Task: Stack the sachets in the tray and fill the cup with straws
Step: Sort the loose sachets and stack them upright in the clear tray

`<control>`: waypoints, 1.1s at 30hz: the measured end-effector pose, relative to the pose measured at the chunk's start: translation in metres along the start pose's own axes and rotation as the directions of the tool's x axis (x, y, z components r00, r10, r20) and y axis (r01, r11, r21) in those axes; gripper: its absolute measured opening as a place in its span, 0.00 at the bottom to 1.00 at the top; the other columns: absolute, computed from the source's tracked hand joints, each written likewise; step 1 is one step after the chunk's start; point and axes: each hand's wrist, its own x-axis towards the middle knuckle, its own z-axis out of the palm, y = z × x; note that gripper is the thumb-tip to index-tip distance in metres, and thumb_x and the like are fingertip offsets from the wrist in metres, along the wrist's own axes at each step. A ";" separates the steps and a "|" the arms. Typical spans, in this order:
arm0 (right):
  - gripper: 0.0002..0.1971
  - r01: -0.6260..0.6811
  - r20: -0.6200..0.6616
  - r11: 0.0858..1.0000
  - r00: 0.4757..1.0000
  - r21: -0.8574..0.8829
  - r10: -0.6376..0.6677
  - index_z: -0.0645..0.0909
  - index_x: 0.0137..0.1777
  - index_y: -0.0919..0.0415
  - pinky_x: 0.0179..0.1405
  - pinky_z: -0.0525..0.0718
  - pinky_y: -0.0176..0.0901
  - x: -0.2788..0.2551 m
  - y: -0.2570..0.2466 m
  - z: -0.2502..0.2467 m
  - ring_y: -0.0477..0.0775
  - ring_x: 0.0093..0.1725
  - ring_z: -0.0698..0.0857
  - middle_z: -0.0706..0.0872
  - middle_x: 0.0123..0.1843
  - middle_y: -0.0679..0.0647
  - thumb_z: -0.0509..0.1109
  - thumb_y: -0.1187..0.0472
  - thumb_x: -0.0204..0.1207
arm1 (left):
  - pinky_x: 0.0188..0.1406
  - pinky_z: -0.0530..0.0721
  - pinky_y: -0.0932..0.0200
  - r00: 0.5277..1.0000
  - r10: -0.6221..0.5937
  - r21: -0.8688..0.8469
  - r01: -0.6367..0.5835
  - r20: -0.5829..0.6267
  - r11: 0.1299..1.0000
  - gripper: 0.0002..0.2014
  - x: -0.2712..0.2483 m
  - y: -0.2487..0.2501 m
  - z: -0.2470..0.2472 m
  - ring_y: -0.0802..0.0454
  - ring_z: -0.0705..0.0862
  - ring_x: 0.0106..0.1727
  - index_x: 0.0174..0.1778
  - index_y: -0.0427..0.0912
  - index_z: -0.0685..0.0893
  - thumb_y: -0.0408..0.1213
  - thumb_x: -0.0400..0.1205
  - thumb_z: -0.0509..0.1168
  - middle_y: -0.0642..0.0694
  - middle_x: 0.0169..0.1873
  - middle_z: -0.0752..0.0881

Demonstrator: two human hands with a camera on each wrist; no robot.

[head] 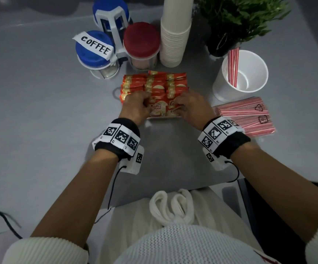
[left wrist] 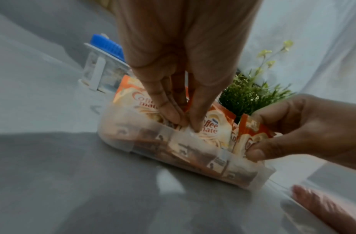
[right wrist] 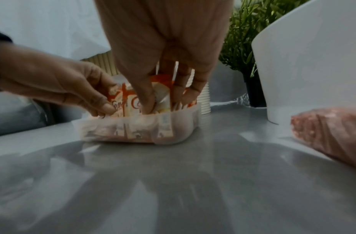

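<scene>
Several orange Coffee mate sachets (head: 158, 84) stand packed in a shallow translucent tray (head: 163, 117) at the table's middle. My left hand (head: 137, 105) pinches the front sachets (left wrist: 211, 128) between thumb and fingers at the tray's (left wrist: 193, 166) near left. At the near right, my right hand (head: 190, 107) grips other front sachets, thumb before them and fingers behind. The wrist views show the same holds for the left hand (left wrist: 185, 123) and the right hand (right wrist: 165, 104). To the right, a white cup (head: 224, 86) holds a few red-striped straws (head: 233, 67). A wrapped straw pack (head: 247, 115) lies beside it.
Behind the tray stand two blue-lidded jars (head: 94, 52), one labelled COFFEE, a red-lidded jar (head: 142, 40) and a tall stack of paper cups (head: 175, 35). A potted plant (head: 238, 16) sits at the back right. The grey table's near edge (head: 154, 199) lies close to my body.
</scene>
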 end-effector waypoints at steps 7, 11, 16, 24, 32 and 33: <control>0.15 -0.050 0.010 0.989 0.999 -0.136 0.052 0.81 0.63 0.65 0.55 0.72 0.48 0.001 -0.003 -0.002 0.59 0.67 0.72 0.79 0.63 0.59 0.65 0.62 0.77 | 0.55 0.78 0.52 0.997 0.068 0.187 -0.075 0.044 0.980 0.10 0.000 0.004 0.001 0.39 0.82 0.57 0.52 0.32 0.85 0.23 0.76 0.65 0.35 0.53 0.86; 0.14 -0.052 0.005 0.977 0.998 -0.206 0.055 0.81 0.62 0.65 0.51 0.72 0.50 0.003 -0.007 -0.005 0.61 0.66 0.73 0.78 0.62 0.61 0.63 0.64 0.78 | 0.55 0.79 0.49 0.997 0.076 0.199 -0.081 0.034 0.977 0.10 0.002 0.004 0.002 0.37 0.83 0.56 0.51 0.32 0.85 0.22 0.76 0.64 0.34 0.51 0.86; 0.15 -0.050 0.012 0.968 0.998 -0.244 0.054 0.81 0.62 0.66 0.54 0.72 0.49 0.004 -0.008 -0.006 0.61 0.68 0.70 0.77 0.64 0.60 0.63 0.65 0.78 | 0.56 0.80 0.51 0.997 0.076 0.116 -0.072 -0.027 0.991 0.09 -0.005 0.000 0.010 0.38 0.83 0.55 0.51 0.32 0.86 0.25 0.76 0.66 0.35 0.51 0.87; 0.27 -0.129 -0.081 0.985 0.989 -0.111 0.120 0.71 0.65 0.59 0.66 0.68 0.59 0.005 -0.024 -0.007 0.62 0.68 0.68 0.71 0.69 0.57 0.72 0.47 0.69 | 0.62 0.77 0.51 0.996 0.049 0.140 -0.039 -0.075 0.989 0.22 -0.007 -0.005 -0.019 0.40 0.78 0.63 0.65 0.38 0.76 0.33 0.74 0.71 0.38 0.64 0.76; 0.16 -0.049 0.012 0.970 0.998 -0.238 0.054 0.81 0.62 0.57 0.67 0.62 0.56 0.012 -0.044 0.000 0.61 0.70 0.65 0.73 0.67 0.57 0.67 0.56 0.75 | 0.59 0.79 0.41 0.992 -0.099 0.314 0.117 -0.073 0.942 0.24 -0.008 -0.029 -0.034 0.33 0.77 0.60 0.65 0.36 0.74 0.36 0.75 0.71 0.33 0.61 0.73; 0.16 -0.044 0.017 0.970 0.999 -0.238 0.050 0.81 0.63 0.56 0.68 0.61 0.57 0.012 -0.045 0.000 0.61 0.70 0.65 0.74 0.67 0.56 0.67 0.57 0.75 | 0.59 0.79 0.42 0.994 -0.092 0.314 0.105 -0.054 0.944 0.22 -0.009 -0.030 -0.033 0.33 0.77 0.60 0.65 0.36 0.74 0.35 0.76 0.69 0.33 0.60 0.74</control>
